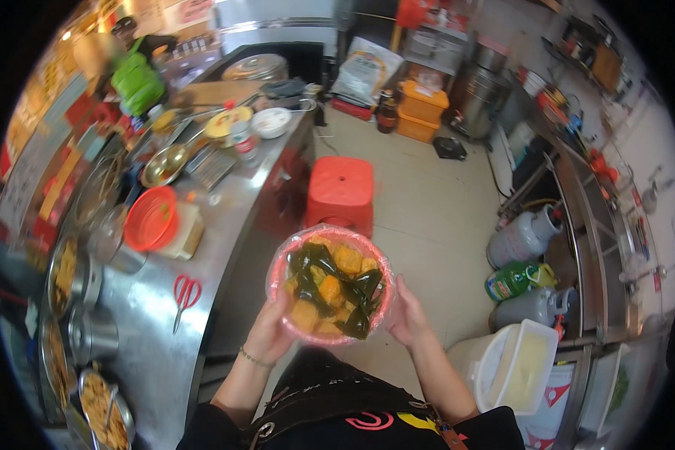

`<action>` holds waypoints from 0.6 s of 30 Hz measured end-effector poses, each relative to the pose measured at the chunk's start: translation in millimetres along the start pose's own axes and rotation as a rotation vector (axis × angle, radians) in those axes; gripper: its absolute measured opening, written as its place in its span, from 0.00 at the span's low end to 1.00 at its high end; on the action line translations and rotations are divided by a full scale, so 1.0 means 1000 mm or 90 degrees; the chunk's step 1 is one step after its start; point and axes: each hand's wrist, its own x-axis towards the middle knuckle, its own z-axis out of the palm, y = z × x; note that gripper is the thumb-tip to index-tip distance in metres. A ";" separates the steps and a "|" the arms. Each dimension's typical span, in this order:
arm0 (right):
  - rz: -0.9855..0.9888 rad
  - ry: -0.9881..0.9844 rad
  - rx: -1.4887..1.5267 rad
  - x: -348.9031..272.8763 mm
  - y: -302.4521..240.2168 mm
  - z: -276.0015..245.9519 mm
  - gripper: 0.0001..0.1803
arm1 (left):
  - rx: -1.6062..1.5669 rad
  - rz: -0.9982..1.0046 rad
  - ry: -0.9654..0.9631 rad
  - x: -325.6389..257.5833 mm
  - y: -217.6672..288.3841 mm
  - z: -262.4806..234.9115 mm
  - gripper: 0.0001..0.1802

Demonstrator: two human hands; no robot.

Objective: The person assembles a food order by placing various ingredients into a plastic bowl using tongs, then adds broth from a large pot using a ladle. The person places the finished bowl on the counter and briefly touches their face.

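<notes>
From where I stand, I see a pink bowl (387,264) held up in front of the person's body, over the floor (418,214) and just beside the metal counter (229,234). The left hand (272,331) is partly closed around the bowl's left side, and the right hand (409,315) cups the right side with its thumb up near the rim; most fingers of both are hidden, so I can't tell how they sit underneath. A clear plastic bag (273,268) lines the bowl and spills over its edge. Inside lie dark green strips (357,324) among yellow-orange chunks (348,259).

A red stool (341,181) stands just beyond the bowl. On the counter, red-handled scissors (185,294) lie near a red basket (151,220). To the person's right are 2 gas cylinders (519,240), with a green bottle (510,282) between them.
</notes>
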 end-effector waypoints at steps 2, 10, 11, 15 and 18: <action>-0.002 -0.005 0.039 0.007 -0.024 0.003 0.28 | 0.004 -0.050 -0.024 0.033 -0.004 0.008 0.35; -0.120 0.045 -0.127 0.078 -0.148 -0.061 0.25 | 0.003 -0.143 -0.078 0.183 -0.017 0.030 0.36; -0.138 0.074 -0.140 0.088 -0.163 -0.070 0.25 | 0.016 -0.142 -0.092 0.204 -0.014 0.037 0.36; -0.145 0.246 -0.169 0.123 -0.223 -0.098 0.27 | 0.050 -0.175 -0.148 0.301 -0.012 0.064 0.36; -0.151 0.215 -0.007 0.146 -0.239 -0.117 0.27 | 0.078 -0.239 -0.171 0.366 -0.027 0.078 0.36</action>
